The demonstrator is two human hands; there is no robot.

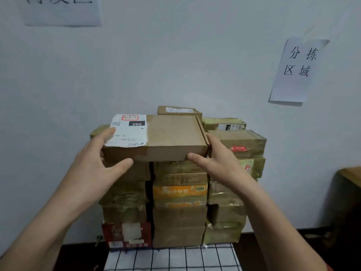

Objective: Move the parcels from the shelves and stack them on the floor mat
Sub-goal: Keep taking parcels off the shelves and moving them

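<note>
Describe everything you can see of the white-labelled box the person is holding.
The box is flat, closed, plain brown cardboard, held level. A white shipping label covers its top's left part. The left hand grips its left end, the right hand its right end, thumbs on the front. It is at the top of the parcel stack; whether it rests there is unclear.

Wall: plain white painted wall, fills the background.
Right sign: white paper sheet with black handwritten characters — taped up, top corner curled.
Left sign: second white paper sheet, cropped at the top.
Furniture: brown wooden tabletop corner — far right.
Floor: dark floor.
</note>
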